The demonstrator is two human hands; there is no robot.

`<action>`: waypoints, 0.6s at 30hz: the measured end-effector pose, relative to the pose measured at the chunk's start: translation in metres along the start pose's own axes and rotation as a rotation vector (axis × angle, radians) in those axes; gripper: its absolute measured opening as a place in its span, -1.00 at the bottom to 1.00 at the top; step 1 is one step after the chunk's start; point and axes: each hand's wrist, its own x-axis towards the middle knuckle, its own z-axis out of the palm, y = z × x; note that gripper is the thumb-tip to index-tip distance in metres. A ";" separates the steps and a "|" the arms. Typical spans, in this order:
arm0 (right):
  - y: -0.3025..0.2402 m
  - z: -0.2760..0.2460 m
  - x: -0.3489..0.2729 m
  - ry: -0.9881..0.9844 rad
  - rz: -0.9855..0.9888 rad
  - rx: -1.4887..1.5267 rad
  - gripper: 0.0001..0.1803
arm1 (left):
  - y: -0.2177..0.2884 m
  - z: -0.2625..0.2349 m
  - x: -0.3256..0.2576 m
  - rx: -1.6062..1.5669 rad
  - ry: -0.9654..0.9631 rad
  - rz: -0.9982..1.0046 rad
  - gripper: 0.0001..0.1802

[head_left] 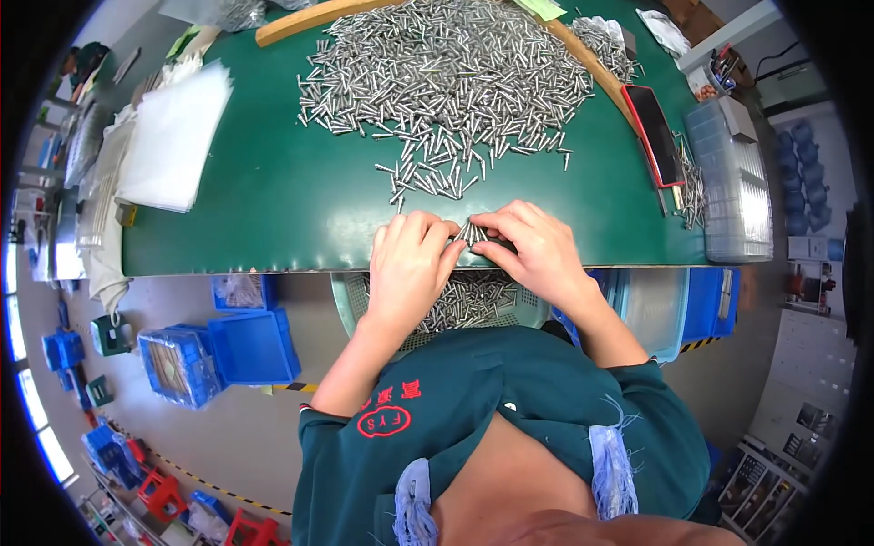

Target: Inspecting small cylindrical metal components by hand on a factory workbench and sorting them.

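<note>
At the front edge of a green tabletop (264,182), a small bunch of slim silvery metal pins (471,234) fans out between my two hands. My left hand (406,266) holds the bunch from the left, its thumb and fingertips closed on it. From the right, my right hand (535,246) pinches the same bunch between thumb and forefinger. Beyond my hands lies a large heap of similar metal pins (446,77), with a looser scatter trailing toward me. The fingers partly cover the bunch's ends.
Below the table edge sits a pale green basket (342,305) with many pins inside. Curved wooden strips (314,20) border the heap. A red-edged phone (654,136) and a clear plastic box (724,187) stand right; white sheets (176,136) lie left. Blue crates (255,348) are on the floor.
</note>
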 end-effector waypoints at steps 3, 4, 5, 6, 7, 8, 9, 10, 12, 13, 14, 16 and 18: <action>0.000 0.001 0.000 0.015 -0.018 -0.032 -0.64 | 0.002 -0.001 0.000 0.015 0.006 -0.024 -0.80; -0.001 0.000 0.000 0.008 0.019 0.030 -0.61 | 0.002 -0.001 -0.001 0.016 -0.001 -0.044 -0.80; -0.001 0.000 0.000 0.001 0.056 0.093 -0.58 | 0.003 -0.002 -0.001 0.016 -0.002 -0.043 -0.80; 0.000 -0.001 0.000 0.001 0.057 0.093 -0.58 | 0.003 -0.004 -0.002 0.004 -0.018 -0.034 -0.79; 0.000 -0.003 0.000 -0.003 0.070 0.084 -0.56 | 0.003 -0.006 -0.004 -0.008 -0.032 -0.025 -0.78; 0.000 -0.004 -0.001 -0.008 0.084 0.075 -0.54 | 0.003 -0.008 -0.007 -0.008 -0.033 -0.025 -0.78; 0.000 -0.005 -0.001 -0.009 0.084 0.075 -0.54 | 0.003 -0.010 -0.011 -0.039 -0.008 -0.027 -0.77; -0.001 -0.006 0.000 0.000 0.043 0.017 -0.55 | 0.001 -0.012 -0.014 -0.070 0.015 -0.027 -0.76; -0.002 -0.005 0.002 0.008 0.003 -0.042 -0.56 | 0.001 -0.020 -0.021 -0.109 0.039 -0.016 -0.77; -0.002 -0.003 0.004 0.011 -0.037 -0.041 -0.62 | 0.005 -0.028 -0.025 -0.353 -0.055 -0.173 -0.78; -0.002 -0.002 0.005 0.013 -0.076 -0.040 -0.67 | 0.007 -0.034 -0.029 -0.597 -0.150 -0.331 -0.79; -0.002 0.001 0.006 0.013 -0.098 -0.072 -0.72 | 0.000 -0.030 -0.040 -0.880 -0.282 -0.406 -0.81; -0.003 0.001 0.007 0.012 -0.121 -0.103 -0.77 | -0.008 -0.024 -0.047 -1.111 -0.576 -0.671 -0.73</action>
